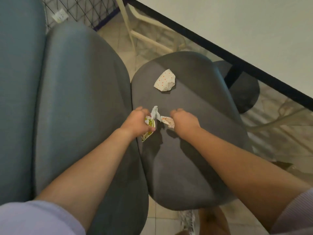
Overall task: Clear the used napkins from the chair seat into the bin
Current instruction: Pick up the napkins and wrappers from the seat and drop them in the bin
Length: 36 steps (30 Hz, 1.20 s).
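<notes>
Reaching down over a dark grey chair seat (186,150), you have both bare hands closed around crumpled paper. Your left hand (138,122) is clenched on a lemon-print napkin (149,126), whose lower corner pokes out below the fist, while a pale twisted napkin (155,114) rises between your two hands; which hand grips it cannot be told. Your right hand (183,122) is curled tight on a napkin with orange dots (167,121), its folds showing at the thumb side. Farther up the same seat, well apart from your hands, a second orange-dotted napkin (164,82) lies crumpled and untouched. A grey-blue upholstered bench (67,82) sits just beside the seat on your left, their edges touching. On your right, a white table with a black edge (237,31) runs diagonally across the upper corner, its dark round base (243,92) standing on the pale tiled floor (279,129). A cream-coloured chair frame (144,34) stands beyond the seat.
</notes>
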{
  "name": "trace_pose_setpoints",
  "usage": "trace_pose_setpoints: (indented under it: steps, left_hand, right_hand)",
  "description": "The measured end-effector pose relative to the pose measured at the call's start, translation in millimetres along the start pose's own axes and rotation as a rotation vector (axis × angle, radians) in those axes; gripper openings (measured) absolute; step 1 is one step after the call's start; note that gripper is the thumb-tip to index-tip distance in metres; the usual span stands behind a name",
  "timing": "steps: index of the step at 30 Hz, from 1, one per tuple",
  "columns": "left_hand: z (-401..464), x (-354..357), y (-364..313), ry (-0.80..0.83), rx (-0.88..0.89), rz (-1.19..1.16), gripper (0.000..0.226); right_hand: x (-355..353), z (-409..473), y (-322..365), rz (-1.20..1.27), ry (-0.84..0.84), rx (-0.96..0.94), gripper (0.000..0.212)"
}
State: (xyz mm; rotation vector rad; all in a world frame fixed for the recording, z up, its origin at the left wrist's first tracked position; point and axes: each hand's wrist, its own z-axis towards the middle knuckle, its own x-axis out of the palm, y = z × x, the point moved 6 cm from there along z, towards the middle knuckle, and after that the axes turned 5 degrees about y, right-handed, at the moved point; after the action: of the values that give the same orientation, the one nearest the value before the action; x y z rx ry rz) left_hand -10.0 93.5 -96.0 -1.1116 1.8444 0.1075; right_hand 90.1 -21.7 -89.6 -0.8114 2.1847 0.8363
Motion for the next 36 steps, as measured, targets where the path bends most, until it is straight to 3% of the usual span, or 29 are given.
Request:
trace_pose_setpoints:
  steps: [7, 13, 23, 28, 36]
  left_hand:
    - [-49, -4, -53, 0.028, 0.103, -0.043, 0.049]
    - [-63, 28, -138, 0.095, 0.244, -0.042, 0.042]
    - [-99, 115, -279, 0.265, 0.407, 0.031, 0.039]
    - [-127, 177, -359, 0.352, 0.479, 0.025, 0.037]
    - [-149, 253, -472, 0.333, 0.629, -0.05, 0.036]
  right_hand:
    - [3, -78, -36, 0.064, -0.114, 0.077, 0.035]
    - [-4, -137, -98, 0.117, -0.213, 0.183, 0.028]
    - [15, -247, -212, 0.211, -0.279, 0.384, 0.041]
    - [39, -319, -286, 0.368, -0.4, 0.466, 0.047]
    - [94, -390, -392, 0.302, -0.454, 0.61, 0.034]
